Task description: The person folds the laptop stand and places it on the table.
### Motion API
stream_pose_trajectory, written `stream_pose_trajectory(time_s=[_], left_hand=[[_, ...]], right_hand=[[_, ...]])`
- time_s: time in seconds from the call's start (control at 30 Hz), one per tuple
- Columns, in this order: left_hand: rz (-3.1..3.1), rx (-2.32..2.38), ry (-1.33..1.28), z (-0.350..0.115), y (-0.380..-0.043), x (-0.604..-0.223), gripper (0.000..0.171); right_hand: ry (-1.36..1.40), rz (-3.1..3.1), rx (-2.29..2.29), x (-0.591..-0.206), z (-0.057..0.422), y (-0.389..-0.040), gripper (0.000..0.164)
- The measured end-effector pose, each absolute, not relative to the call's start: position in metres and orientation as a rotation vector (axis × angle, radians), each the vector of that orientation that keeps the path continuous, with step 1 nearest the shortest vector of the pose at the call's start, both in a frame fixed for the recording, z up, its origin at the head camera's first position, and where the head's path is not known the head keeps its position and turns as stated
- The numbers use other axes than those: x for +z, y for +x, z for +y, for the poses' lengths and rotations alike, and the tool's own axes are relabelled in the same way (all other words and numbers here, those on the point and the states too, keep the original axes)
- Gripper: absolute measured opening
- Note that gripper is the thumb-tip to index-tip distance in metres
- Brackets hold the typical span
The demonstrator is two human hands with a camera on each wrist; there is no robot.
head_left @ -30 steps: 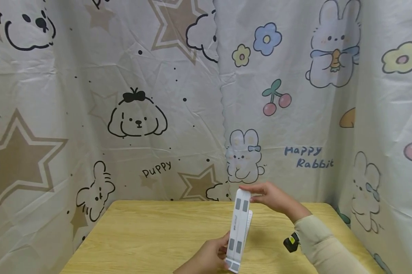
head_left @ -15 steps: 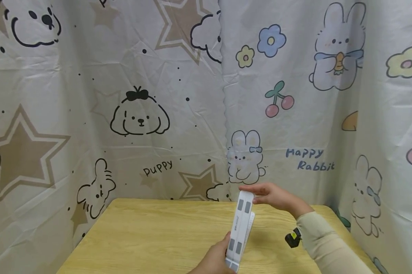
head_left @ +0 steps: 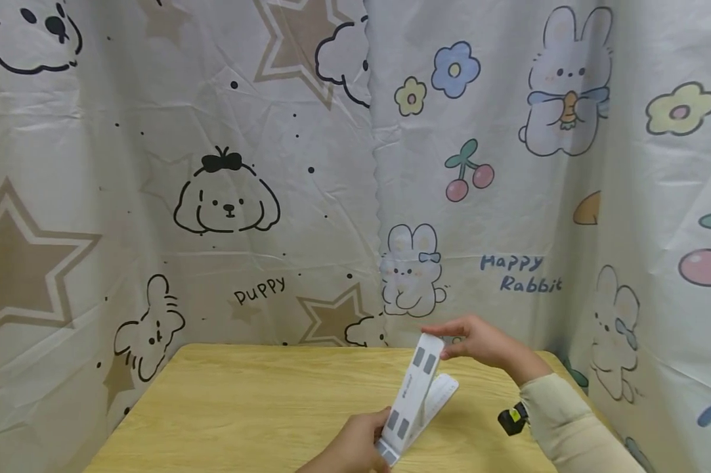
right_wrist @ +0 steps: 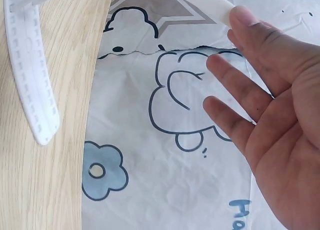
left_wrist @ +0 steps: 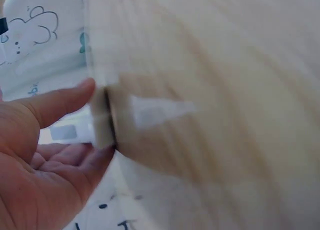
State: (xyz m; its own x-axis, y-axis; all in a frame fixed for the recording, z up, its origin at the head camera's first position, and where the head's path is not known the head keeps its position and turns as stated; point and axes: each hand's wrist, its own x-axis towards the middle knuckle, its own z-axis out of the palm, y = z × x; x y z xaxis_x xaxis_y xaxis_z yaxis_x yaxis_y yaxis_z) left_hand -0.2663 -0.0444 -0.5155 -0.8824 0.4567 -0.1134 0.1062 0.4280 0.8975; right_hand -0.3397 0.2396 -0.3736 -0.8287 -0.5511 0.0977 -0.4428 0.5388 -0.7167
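Observation:
A white folding laptop stand (head_left: 413,387) with grey rubber pads leans to the right above the table. Its second arm, a white notched strip (right_wrist: 31,75), is swung away from the padded bar. My left hand (head_left: 352,441) grips the lower hinged end, with thumb and fingers on either side of it in the left wrist view. Up at the top end, my right hand (head_left: 486,345) pinches the padded bar between thumb and forefinger. Its other fingers stay spread and off the stand in the right wrist view.
The wood-grain table (head_left: 237,401) lies below both hands. Printed curtains (head_left: 308,217) with puppies, rabbits and flowers hang behind it and at the sides. A black device with a yellow-green mark (head_left: 512,418) sits at the right wrist.
The stand has tilted further to the right. Its notched arm has swung out from the padded bar, widening the gap between them. The right hand has moved slightly right with the upper end.

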Motion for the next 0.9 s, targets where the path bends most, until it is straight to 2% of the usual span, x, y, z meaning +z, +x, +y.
stream_pose_trajectory(time_s=[0.27,0.57,0.67,0.9], left_hand=[[2.394,1.411,0.459,-0.045,-0.261,-0.512,0.073],[2.376,1.378,0.466,-0.052,-0.263,-0.51,0.082],[2.352,1.376,0.436,-0.054,-0.265,-0.509,0.079],[2.303,1.356,0.428,-0.054,-0.272,-0.511,0.077]], right_hand=[[-0.816,2.597,-1.181,-0.371,0.245,-0.338,0.053],[-0.657,2.717,-1.188,-0.372,0.248,-0.326,0.05],[-0.623,2.758,-1.176,-0.373,0.248,-0.319,0.05],[-0.738,2.716,-1.174,-0.376,0.26,-0.313,0.053]])
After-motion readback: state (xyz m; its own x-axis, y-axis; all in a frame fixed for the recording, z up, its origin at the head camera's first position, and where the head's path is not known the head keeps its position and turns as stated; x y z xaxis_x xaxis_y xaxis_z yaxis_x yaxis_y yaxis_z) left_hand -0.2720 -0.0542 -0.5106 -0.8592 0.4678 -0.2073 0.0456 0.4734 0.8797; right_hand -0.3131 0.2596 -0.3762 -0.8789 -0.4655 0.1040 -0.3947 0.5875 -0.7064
